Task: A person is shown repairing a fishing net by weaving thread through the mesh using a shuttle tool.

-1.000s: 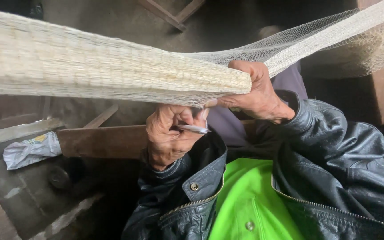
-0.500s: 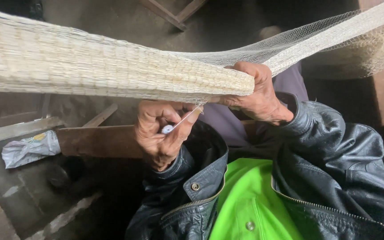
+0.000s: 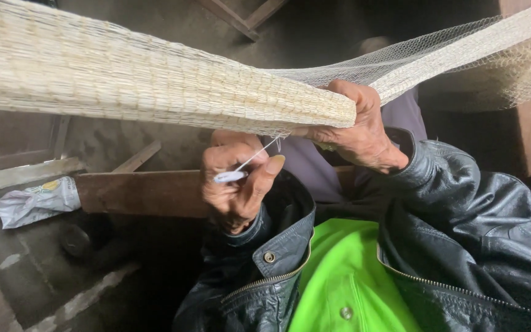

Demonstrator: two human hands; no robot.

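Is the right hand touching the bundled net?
Touching. The head view shows the right hand with its fingers curled over the end of the bundled net.

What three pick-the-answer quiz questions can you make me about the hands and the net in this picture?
1. Where is the right hand?
A. gripping the end of the bunched net
B. flat on the floor
C. inside a pocket

2. What colour is the shirt under the black jacket?
A. red
B. bright green
C. white

3. What is the left hand doing?
A. hanging open
B. pinching a small white tool with thread running up to the net
C. holding a cup

Answers: 1 A, its fingers wrap the net's edge. 2 B, green shows in the open zip. 3 B, thumb and fingers close on the tool.
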